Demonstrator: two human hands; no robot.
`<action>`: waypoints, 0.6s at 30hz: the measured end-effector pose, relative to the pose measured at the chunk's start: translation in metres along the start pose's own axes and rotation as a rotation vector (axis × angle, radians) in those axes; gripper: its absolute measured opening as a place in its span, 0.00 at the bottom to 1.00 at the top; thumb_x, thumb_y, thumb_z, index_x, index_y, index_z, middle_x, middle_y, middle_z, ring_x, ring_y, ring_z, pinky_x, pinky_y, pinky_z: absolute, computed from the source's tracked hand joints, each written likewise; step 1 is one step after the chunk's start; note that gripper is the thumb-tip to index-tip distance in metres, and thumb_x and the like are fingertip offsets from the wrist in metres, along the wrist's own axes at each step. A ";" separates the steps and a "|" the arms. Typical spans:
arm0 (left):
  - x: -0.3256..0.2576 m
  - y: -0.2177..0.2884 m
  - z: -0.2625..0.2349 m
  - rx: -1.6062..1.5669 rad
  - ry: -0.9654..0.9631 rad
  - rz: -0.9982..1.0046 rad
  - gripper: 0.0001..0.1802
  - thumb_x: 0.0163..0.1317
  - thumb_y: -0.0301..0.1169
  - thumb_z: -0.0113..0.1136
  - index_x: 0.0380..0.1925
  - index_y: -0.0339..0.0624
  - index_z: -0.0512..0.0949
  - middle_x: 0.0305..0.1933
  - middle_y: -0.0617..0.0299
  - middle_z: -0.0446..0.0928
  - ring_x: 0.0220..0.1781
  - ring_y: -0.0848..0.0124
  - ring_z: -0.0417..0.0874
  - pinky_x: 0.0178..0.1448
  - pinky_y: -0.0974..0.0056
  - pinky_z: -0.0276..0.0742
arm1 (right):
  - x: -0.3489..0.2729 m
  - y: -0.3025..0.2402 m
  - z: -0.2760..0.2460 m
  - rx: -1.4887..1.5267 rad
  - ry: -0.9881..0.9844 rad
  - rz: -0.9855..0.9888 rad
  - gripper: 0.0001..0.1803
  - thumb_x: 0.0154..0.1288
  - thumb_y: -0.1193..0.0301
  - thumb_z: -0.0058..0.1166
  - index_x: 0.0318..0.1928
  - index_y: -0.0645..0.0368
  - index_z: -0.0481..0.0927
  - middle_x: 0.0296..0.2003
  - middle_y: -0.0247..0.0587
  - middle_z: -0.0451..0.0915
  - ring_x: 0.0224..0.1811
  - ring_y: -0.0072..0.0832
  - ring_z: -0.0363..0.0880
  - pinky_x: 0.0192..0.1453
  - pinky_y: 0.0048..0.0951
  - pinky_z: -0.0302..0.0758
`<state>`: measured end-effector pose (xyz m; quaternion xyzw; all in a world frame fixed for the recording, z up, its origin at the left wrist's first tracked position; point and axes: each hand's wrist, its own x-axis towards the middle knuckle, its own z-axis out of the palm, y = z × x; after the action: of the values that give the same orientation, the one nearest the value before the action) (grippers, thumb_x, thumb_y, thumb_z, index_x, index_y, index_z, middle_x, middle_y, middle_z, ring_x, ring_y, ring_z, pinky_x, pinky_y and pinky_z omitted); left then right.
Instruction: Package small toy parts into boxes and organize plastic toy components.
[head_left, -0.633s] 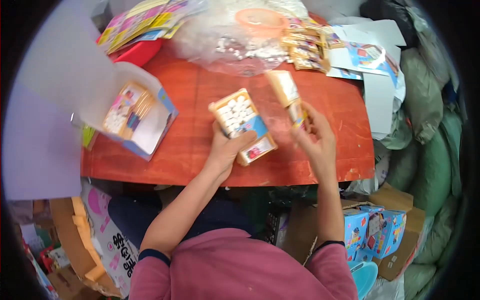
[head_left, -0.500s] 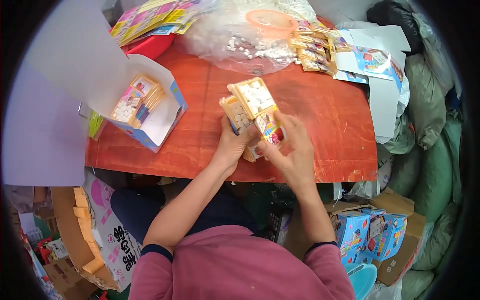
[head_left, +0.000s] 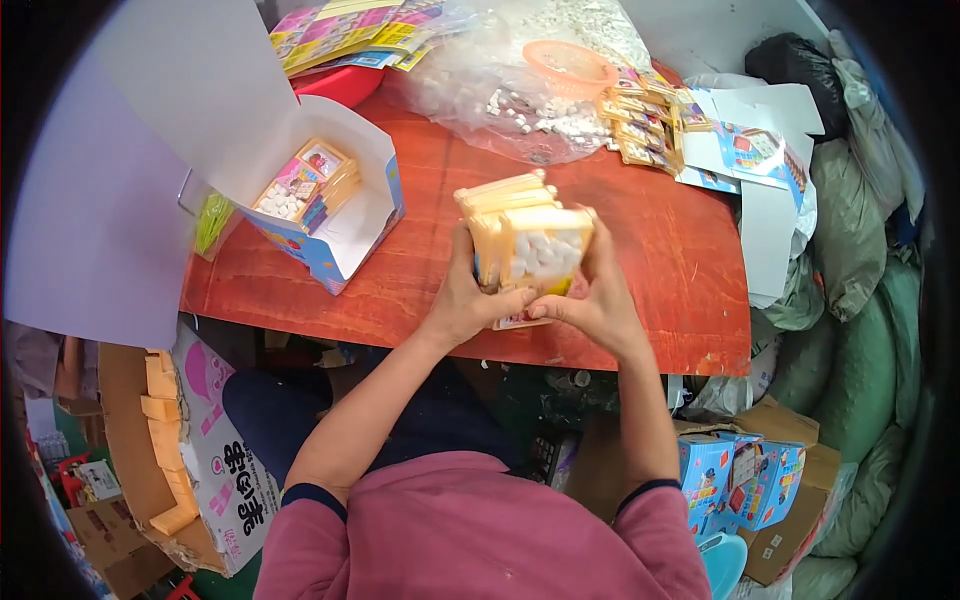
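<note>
Over the front middle of the table, both of my hands hold a stack of small yellow plastic cases (head_left: 545, 250) with white pieces behind their clear fronts. My left hand (head_left: 465, 300) is wrapped round its left side, thumb across the lower front. At the right side, my right hand (head_left: 608, 305) grips the stack, its thumb meeting the left one near the bottom. The front case is slightly blurred. To the left stands an open blue and white carton (head_left: 375, 225) holding several like cases (head_left: 310, 180) on its left side.
At the back, a clear plastic bag (head_left: 450, 105) spills small white pieces (head_left: 560, 125) beside an orange basket (head_left: 570, 68). More yellow cases (head_left: 645, 125) are piled at the back right, near flat printed cartons (head_left: 755, 145). Blue boxes (head_left: 740, 480) sit in a brown carton below the table's right side.
The case that my right hand held angled above the others now stands upright against them. Both hands have closed round the stack's sides. The whole view has shifted slightly.
</note>
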<state>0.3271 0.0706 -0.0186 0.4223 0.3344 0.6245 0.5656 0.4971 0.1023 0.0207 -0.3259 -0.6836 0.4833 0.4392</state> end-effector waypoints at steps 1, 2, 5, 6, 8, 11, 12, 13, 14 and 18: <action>-0.001 0.003 -0.002 0.072 -0.079 0.058 0.45 0.43 0.27 0.70 0.59 0.37 0.52 0.57 0.55 0.66 0.60 0.65 0.69 0.60 0.61 0.69 | 0.005 -0.003 0.000 0.001 -0.002 0.000 0.51 0.35 0.64 0.77 0.60 0.65 0.61 0.58 0.46 0.66 0.62 0.34 0.64 0.65 0.35 0.62; -0.004 0.005 -0.004 0.146 -0.118 0.094 0.47 0.43 0.29 0.71 0.60 0.38 0.52 0.57 0.55 0.65 0.60 0.63 0.69 0.61 0.60 0.67 | 0.009 -0.010 0.000 0.060 -0.136 0.083 0.51 0.34 0.65 0.78 0.60 0.65 0.62 0.57 0.45 0.67 0.61 0.32 0.65 0.64 0.34 0.63; -0.005 0.001 -0.021 0.662 -0.257 0.288 0.50 0.41 0.33 0.73 0.61 0.39 0.51 0.58 0.52 0.63 0.60 0.60 0.69 0.62 0.59 0.66 | 0.007 -0.005 -0.003 0.070 -0.293 0.216 0.52 0.32 0.67 0.79 0.60 0.64 0.62 0.53 0.42 0.71 0.58 0.29 0.68 0.63 0.32 0.64; -0.002 -0.008 -0.031 0.721 -0.280 0.316 0.56 0.36 0.40 0.77 0.62 0.39 0.51 0.58 0.49 0.62 0.61 0.57 0.68 0.63 0.58 0.64 | 0.005 -0.003 -0.003 0.089 -0.303 0.267 0.52 0.32 0.67 0.79 0.60 0.63 0.62 0.53 0.42 0.70 0.58 0.30 0.68 0.62 0.33 0.65; 0.000 -0.007 -0.035 0.653 -0.268 0.212 0.60 0.33 0.44 0.79 0.62 0.39 0.50 0.59 0.49 0.61 0.61 0.57 0.68 0.63 0.57 0.64 | 0.002 0.007 -0.002 0.115 -0.312 0.329 0.51 0.32 0.67 0.78 0.60 0.62 0.62 0.53 0.43 0.70 0.58 0.31 0.67 0.61 0.34 0.65; -0.002 -0.018 -0.040 0.590 -0.236 0.194 0.66 0.27 0.52 0.80 0.62 0.39 0.48 0.59 0.48 0.61 0.61 0.56 0.67 0.63 0.56 0.65 | -0.002 0.031 -0.001 -0.196 -0.291 0.130 0.45 0.36 0.74 0.76 0.58 0.61 0.67 0.50 0.39 0.75 0.51 0.29 0.74 0.57 0.32 0.71; -0.003 -0.023 -0.042 0.596 -0.215 0.278 0.68 0.25 0.55 0.79 0.62 0.39 0.46 0.58 0.47 0.61 0.61 0.56 0.67 0.62 0.56 0.65 | 0.000 0.035 -0.004 -0.254 -0.327 0.095 0.43 0.36 0.72 0.76 0.56 0.61 0.69 0.49 0.39 0.76 0.50 0.29 0.74 0.57 0.32 0.71; -0.003 -0.024 -0.042 0.596 -0.215 0.270 0.68 0.25 0.55 0.79 0.62 0.39 0.46 0.58 0.47 0.61 0.61 0.56 0.67 0.62 0.56 0.65 | 0.001 0.038 -0.005 -0.310 -0.363 0.061 0.41 0.35 0.71 0.76 0.55 0.61 0.71 0.49 0.39 0.77 0.50 0.28 0.74 0.56 0.32 0.71; -0.002 -0.024 -0.042 0.637 -0.224 0.305 0.69 0.25 0.57 0.78 0.62 0.39 0.45 0.58 0.47 0.62 0.61 0.55 0.68 0.62 0.55 0.65 | 0.003 0.039 -0.005 -0.306 -0.362 0.067 0.41 0.35 0.71 0.76 0.55 0.61 0.71 0.49 0.39 0.77 0.50 0.28 0.74 0.56 0.32 0.71; 0.002 -0.034 -0.043 0.970 -0.178 0.483 0.68 0.26 0.61 0.76 0.61 0.40 0.44 0.56 0.47 0.64 0.59 0.53 0.69 0.61 0.53 0.66 | 0.008 0.026 0.005 -0.198 -0.476 0.209 0.41 0.34 0.65 0.76 0.53 0.61 0.72 0.52 0.42 0.73 0.54 0.33 0.70 0.59 0.35 0.67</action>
<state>0.3020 0.0801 -0.0666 0.7505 0.4283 0.4727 0.1726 0.4896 0.1154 -0.0020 -0.3131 -0.7742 0.5197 0.1799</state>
